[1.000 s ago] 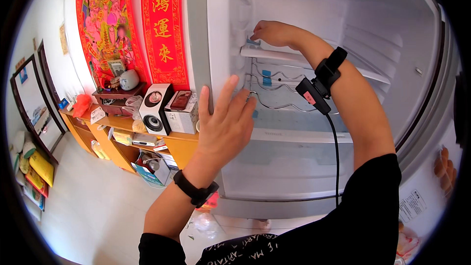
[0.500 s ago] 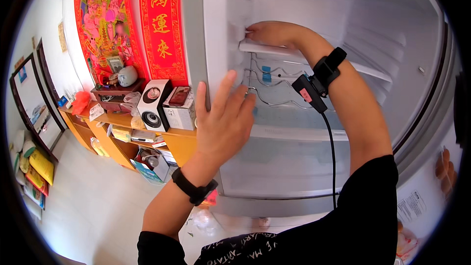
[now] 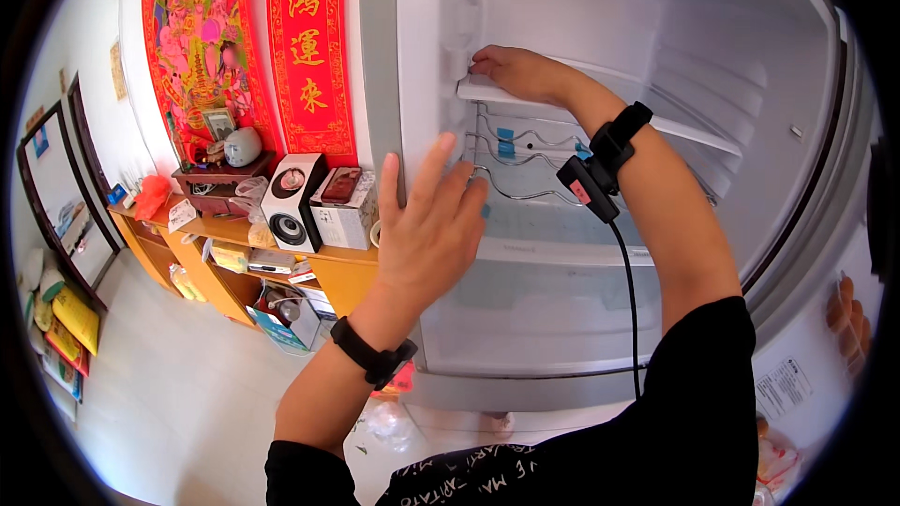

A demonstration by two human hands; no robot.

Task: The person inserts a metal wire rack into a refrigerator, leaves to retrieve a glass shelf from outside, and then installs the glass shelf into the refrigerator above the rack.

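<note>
My right hand (image 3: 520,73) reaches into the open refrigerator (image 3: 600,14), over the left end of a white-edged shelf (image 3: 487,91). Its fingers are bent and closed near the left inner wall, and whatever they may hold is hidden beneath them. Fingers spread, my left hand (image 3: 429,225) hovers before the refrigerator's left edge with nothing in it. Under the shelf, a wavy wire rack (image 3: 525,195) spans the compartment, with blue tape pieces (image 3: 506,142) near it. My right wrist carries a black strap with a small cabled device (image 3: 589,186).
A clear drawer front (image 3: 544,305) lies low in the refrigerator. Its open door (image 3: 797,356) at the right holds eggs (image 3: 848,319). To the left, a wooden cabinet (image 3: 342,281) bears a speaker (image 3: 293,201) and a box (image 3: 342,223). A plastic bag (image 3: 389,424) lies on the floor.
My right hand has shifted slightly right and down along the shelf, and its fingers show more plainly. My left hand has barely moved. The view has tilted a little.
</note>
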